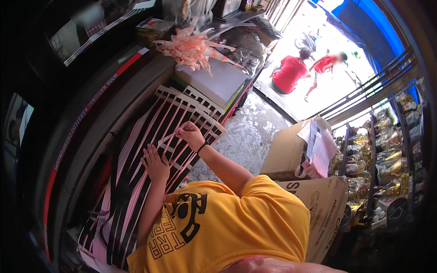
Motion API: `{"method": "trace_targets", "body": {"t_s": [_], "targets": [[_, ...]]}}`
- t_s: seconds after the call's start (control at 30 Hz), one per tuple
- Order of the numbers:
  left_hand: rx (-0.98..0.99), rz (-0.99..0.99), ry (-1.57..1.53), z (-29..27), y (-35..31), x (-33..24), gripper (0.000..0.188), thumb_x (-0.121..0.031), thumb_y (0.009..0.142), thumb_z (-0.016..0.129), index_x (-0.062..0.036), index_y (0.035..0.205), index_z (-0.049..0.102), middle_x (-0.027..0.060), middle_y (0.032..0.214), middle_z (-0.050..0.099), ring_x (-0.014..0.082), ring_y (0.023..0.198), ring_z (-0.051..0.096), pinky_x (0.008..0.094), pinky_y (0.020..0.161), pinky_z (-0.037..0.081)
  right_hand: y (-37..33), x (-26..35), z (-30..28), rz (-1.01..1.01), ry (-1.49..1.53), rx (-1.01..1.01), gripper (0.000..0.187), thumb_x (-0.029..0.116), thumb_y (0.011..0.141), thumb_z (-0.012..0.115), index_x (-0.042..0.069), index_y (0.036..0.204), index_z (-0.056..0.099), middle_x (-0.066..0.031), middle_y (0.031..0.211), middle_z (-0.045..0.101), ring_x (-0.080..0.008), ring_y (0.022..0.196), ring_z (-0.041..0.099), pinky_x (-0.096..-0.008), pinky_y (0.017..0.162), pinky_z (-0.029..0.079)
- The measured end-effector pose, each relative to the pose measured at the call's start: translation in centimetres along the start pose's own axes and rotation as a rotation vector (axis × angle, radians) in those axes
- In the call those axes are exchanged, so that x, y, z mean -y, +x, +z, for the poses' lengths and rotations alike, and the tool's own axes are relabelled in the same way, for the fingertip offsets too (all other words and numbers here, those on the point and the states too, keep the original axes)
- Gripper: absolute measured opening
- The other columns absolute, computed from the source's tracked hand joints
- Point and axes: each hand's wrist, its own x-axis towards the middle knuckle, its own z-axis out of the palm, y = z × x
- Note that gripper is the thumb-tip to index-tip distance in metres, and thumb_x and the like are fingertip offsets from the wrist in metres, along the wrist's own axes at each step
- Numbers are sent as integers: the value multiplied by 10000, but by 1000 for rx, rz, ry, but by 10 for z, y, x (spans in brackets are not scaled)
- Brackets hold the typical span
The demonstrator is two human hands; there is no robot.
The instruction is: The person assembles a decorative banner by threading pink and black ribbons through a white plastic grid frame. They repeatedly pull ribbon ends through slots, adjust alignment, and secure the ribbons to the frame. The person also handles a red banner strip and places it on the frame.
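Note:
Long black sheets with pale pink and white strips (pixel 132 168) lie across a surface in front of me. My left hand (pixel 157 164) rests flat on them, palm down and fingers stretched. Just beyond it, on the right, my right hand (pixel 190 135) is closed in a pinch at the end of a thin pale strip (pixel 167 138). That strip slants from the pinching fingertips down toward my left fingers. White bars with square cut-outs (pixel 200 108) run along the far end of the sheets.
A crumpled bunch of orange-and-white strips (pixel 193 47) lies on a light box (pixel 214 79) beyond the sheets. Cardboard boxes (pixel 284 152) and papers (pixel 321 148) stand to my right, beside shelves of plastic-wrapped goods (pixel 387 159). Two people in red (pixel 291 73) are outside the doorway.

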Motion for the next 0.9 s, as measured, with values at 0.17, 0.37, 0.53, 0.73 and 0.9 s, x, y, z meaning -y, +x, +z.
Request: {"method": "trace_targets", "body": {"t_s": [0.17,0.37,0.53,0.73,0.9], "targets": [[38,-4,31,-1,1,-5,605,-371,1014,318,-27,1504,230,128,1581,203,330,1463,162,530,1160,156,-10,26,-14,52,-6,-108,87,3,921,592,62,933,529,-73,915,649,-190,913,653,-352,825,562],[6,-2,-2,3,9,-8,626,-332,975,396,-34,1503,240,132,1580,208,337,1457,186,552,1149,173,5,40,-24,-11,-84,50,80,15,906,616,39,928,544,-119,930,665,-212,880,665,-357,798,568],[-103,15,77,11,7,-1,621,-355,959,402,-39,1483,296,141,1557,263,335,1440,236,551,1145,198,-3,42,-19,-17,-102,15,42,7,907,604,20,918,565,-132,928,673,-231,874,671,-376,816,572],[-86,-3,25,7,5,-2,606,-370,984,353,-46,1491,278,120,1566,242,332,1451,202,569,1148,168,-14,59,-19,21,46,-20,76,-47,934,531,27,922,541,-114,919,657,-228,907,656,-379,838,566],[-85,-4,41,8,5,-3,608,-370,989,343,-56,1502,251,106,1579,211,320,1459,184,562,1153,159,-19,64,-33,13,75,-46,76,-36,936,538,36,913,540,-112,939,663,-222,909,654,-380,844,565]]}}
